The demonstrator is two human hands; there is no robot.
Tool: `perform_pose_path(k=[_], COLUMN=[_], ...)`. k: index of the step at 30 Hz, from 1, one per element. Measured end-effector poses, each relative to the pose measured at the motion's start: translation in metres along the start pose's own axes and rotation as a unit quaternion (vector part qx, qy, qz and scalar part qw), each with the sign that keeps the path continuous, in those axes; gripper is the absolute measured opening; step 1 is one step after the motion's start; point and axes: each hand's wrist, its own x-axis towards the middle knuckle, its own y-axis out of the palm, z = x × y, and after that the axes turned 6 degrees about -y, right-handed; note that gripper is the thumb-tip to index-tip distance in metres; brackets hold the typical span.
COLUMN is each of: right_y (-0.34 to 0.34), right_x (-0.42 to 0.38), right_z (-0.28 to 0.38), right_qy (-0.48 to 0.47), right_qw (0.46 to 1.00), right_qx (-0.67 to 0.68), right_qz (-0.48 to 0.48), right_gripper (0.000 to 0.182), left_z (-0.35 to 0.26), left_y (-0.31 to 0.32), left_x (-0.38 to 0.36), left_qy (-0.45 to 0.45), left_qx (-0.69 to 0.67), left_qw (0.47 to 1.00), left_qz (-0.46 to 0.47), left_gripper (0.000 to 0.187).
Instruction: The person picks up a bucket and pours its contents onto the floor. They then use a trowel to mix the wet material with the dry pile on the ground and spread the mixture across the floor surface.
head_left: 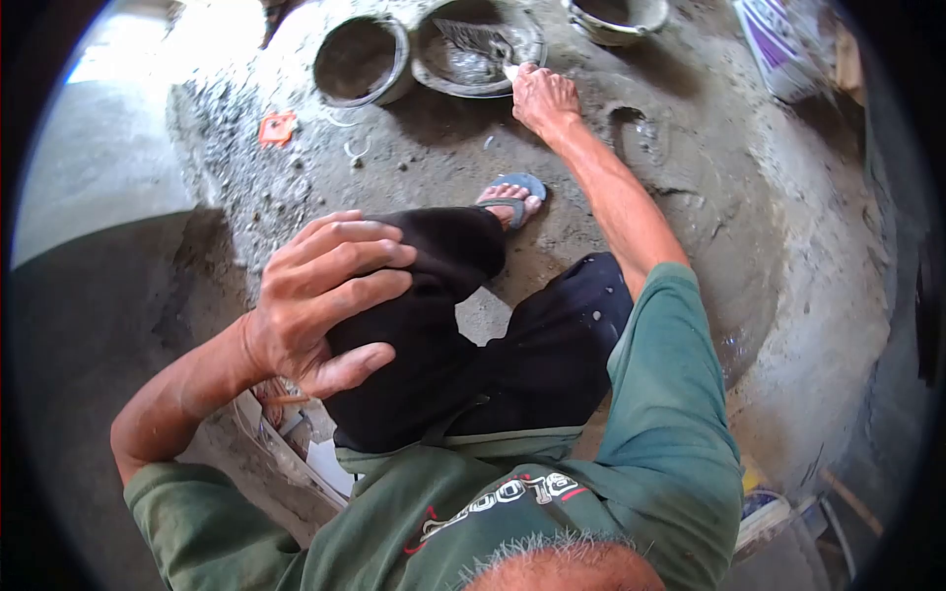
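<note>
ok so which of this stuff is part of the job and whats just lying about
Part of the job:
trowel, gripped by the right hand
basin of wet grey mix, under the trowel
left bucket and right bucket, probably, though untouched

Apparently just lying about:
orange-red piece
curved white scrap
white-and-purple bag, though its contents can't be told

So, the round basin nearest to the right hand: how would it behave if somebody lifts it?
The basin is probably heavy for its size, since grey mix lies in it. That mix looks wet and glossy, so it may slop if tilted. Being wide, the basin seems unlikely to tip.
</note>
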Motion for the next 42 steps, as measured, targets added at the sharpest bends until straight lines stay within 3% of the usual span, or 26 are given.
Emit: perform_pose_path(k=[3, 5, 8, 10, 11, 13, 17, 19, 23, 27, 31, 33, 35, 37, 39, 41, 42], right_y=[-0.004, -0.003, 0.008, 0.026, 0.037, 0.062, 0.083, 0.101, 0.088, 0.066, 0.038, 0.053, 0.072, 0.092, 0.106, 0.094, 0.091], right_x=[-0.047, -0.084, -0.153, -0.190, -0.213, -0.231, -0.193, -0.164, -0.130, -0.158, -0.208, -0.235, -0.249, -0.257, -0.258, -0.256, -0.257], right_z=[-0.033, -0.079, -0.180, -0.257, -0.288, -0.326, -0.330, -0.324, -0.266, -0.213, -0.164, -0.143, -0.121, -0.120, -0.135, -0.122, -0.113], right_qy=[0.056, 0.132, 0.304, 0.494, 0.525, 0.589, 0.498, 0.371, 0.278, 0.192, 0.191, 0.140, 0.193, 0.214, 0.208, 0.218, 0.237], right_qw=[0.986, 0.969, 0.937, 0.863, 0.848, 0.778, 0.831, 0.925, 0.953, 0.972, 0.977, 0.974, 0.964, 0.967, 0.973, 0.973, 0.971], right_qx=[0.080, 0.125, 0.087, 0.093, 0.062, 0.209, 0.246, 0.084, 0.080, 0.018, -0.009, -0.052, 0.009, 0.035, 0.012, 0.004, 0.027], right_qz=[-0.136, -0.168, -0.148, -0.054, -0.043, -0.065, 0.013, 0.011, 0.085, 0.133, 0.094, -0.171, -0.185, -0.134, 0.097, 0.077, -0.003], right_gripper=[0.029, 0.036, 0.048, 0.049, 0.049, 0.038, 0.032, 0.031, 0.037, 0.036, 0.041, 0.044, 0.042, 0.038, 0.035, 0.032, 0.032], left_z=[0.002, 0.003, 0.007, 0.007, 0.008, 0.008, 0.008, 0.007, 0.003, 0.003, 0.004, 0.003, 0.001, 0.000, -0.001, -0.001, -0.002], left_y=[-0.001, -0.001, -0.005, -0.007, -0.007, -0.008, -0.010, -0.010, -0.011, -0.009, -0.006, -0.004, -0.004, -0.003, -0.002, -0.001, -0.001], left_x=[-0.003, -0.010, -0.017, -0.019, -0.019, -0.020, -0.021, -0.021, -0.019, -0.021, -0.022, -0.023, -0.021, -0.021, -0.022, -0.023, -0.024], left_qy=[-0.013, -0.022, -0.045, -0.048, -0.050, -0.054, -0.064, -0.063, -0.068, -0.064, -0.061, -0.055, -0.049, -0.050, -0.043, -0.044, -0.049], left_qx=[0.011, 0.005, 0.010, 0.004, 0.004, 0.002, 0.008, 0.015, 0.022, 0.017, 0.010, 0.012, 0.011, 0.022, 0.021, 0.028, 0.026], left_qw=[1.000, 1.000, 0.999, 0.998, 0.998, 0.997, 0.994, 0.994, 0.993, 0.994, 0.996, 0.997, 0.997, 0.997, 0.998, 0.998, 0.997], left_qz=[0.006, 0.012, 0.021, 0.032, 0.038, 0.056, 0.092, 0.091, 0.098, 0.083, 0.069, 0.057, 0.056, 0.049, 0.050, 0.044, 0.044], left_gripper=[0.042, 0.043, 0.046, 0.047, 0.048, 0.048, 0.049, 0.049, 0.049, 0.049, 0.050, 0.050, 0.050, 0.050, 0.049, 0.049, 0.048])
